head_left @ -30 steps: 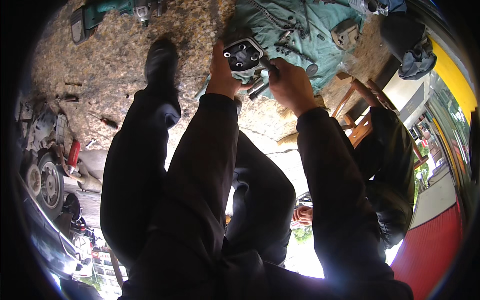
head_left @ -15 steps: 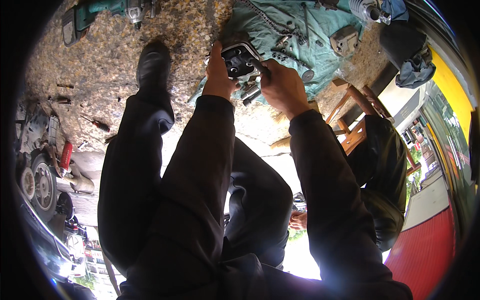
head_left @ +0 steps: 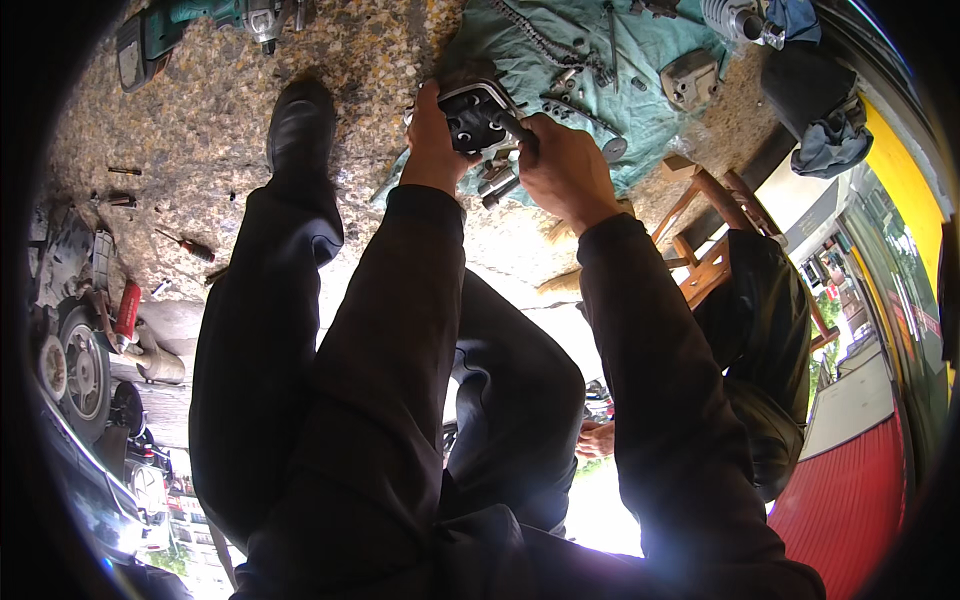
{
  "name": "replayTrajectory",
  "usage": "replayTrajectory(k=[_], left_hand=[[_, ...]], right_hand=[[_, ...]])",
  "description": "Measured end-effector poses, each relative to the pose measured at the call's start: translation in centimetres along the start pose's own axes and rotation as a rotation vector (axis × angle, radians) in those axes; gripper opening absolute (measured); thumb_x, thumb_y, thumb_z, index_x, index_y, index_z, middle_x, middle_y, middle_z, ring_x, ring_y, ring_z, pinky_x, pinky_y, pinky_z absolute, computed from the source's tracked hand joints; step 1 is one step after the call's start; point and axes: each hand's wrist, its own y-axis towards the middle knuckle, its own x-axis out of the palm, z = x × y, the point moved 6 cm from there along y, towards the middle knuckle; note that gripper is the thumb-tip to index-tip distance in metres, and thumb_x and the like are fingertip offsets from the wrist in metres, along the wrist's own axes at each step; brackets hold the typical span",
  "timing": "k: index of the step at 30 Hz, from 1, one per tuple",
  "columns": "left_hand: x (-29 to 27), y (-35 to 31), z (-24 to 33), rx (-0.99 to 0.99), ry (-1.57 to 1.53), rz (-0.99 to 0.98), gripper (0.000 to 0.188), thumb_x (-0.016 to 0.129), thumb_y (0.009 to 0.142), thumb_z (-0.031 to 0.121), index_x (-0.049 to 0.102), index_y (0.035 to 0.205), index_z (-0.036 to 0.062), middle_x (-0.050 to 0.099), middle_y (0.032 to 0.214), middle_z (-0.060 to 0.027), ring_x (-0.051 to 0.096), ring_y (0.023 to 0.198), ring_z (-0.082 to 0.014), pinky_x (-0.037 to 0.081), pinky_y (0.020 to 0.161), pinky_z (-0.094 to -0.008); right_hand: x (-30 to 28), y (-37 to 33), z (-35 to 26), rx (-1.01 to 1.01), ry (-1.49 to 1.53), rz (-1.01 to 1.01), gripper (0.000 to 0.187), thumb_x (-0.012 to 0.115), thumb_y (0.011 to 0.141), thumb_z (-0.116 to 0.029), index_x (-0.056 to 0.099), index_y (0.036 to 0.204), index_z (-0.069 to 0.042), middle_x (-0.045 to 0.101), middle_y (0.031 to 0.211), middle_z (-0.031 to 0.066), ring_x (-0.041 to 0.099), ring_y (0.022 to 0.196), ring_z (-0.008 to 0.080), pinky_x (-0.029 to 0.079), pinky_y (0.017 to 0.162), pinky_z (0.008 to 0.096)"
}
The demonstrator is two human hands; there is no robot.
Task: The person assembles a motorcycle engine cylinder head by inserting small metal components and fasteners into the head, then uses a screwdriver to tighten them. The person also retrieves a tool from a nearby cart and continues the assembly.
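While the left hand [head_left: 431, 146] grips the dark housing [head_left: 467, 122], apparently to steady it near the green cloth [head_left: 678, 36], the right hand [head_left: 568, 174] has fingers wrapped around a black tool [head_left: 516, 128] by its right rim.
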Motion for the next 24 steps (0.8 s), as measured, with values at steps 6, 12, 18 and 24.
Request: replayTrajectory(k=[6,12,18,24], left_hand=[[0.1,-0.1,0.1,-0.014,-0.018,-0.004,0.057,0.056,0.087,0.057,0.052,0.131,0.0203,0.055,0.132,-0.0112,0.051,0.123,-0.0364,0.031,0.103,-0.0676],[0.1,0.0,0.1,-0.003,-0.007,-0.011,0.058,0.057,0.087,0.057,0.052,0.131,0.0194,0.055,0.132,-0.0119,0.052,0.122,-0.0360,0.032,0.103,-0.0670],[0.0,0.4,0.2,-0.016,-0.012,-0.001,0.060,0.057,0.086,0.057,0.053,0.131,0.0177,0.054,0.133,-0.0126,0.051,0.123,-0.0364,0.031,0.104,-0.0670],[0.1,0.4,0.3,-0.012,0.003,-0.022,0.061,0.058,0.085,0.056,0.052,0.131,0.0171,0.054,0.133,-0.0130,0.051,0.124,-0.0365,0.031,0.104,-0.0671]], right_hand=[[-0.2,0.1,-0.6,-0.001,-0.009,-0.004,0.025,0.056,0.085,-0.016,0.063,0.105,-0.003,0.068,0.078,0.0233,0.067,0.077,0.0429,0.053,0.069,0.0524],[-0.3,0.0,-0.8,0.019,-0.037,-0.025,0.027,0.055,0.083,-0.015,0.062,0.106,-0.002,0.068,0.079,0.0233,0.068,0.078,0.0422,0.053,0.070,0.0521],[-0.5,-0.1,-1.1,0.013,-0.038,-0.027,0.028,0.056,0.083,-0.015,0.062,0.107,-0.002,0.068,0.078,0.0234,0.068,0.077,0.0418,0.053,0.070,0.0518],[-0.6,-0.3,-1.2,0.020,-0.043,-0.021,0.028,0.057,0.083,-0.015,0.062,0.107,-0.001,0.068,0.078,0.0237,0.068,0.076,0.0415,0.053,0.069,0.0516]])
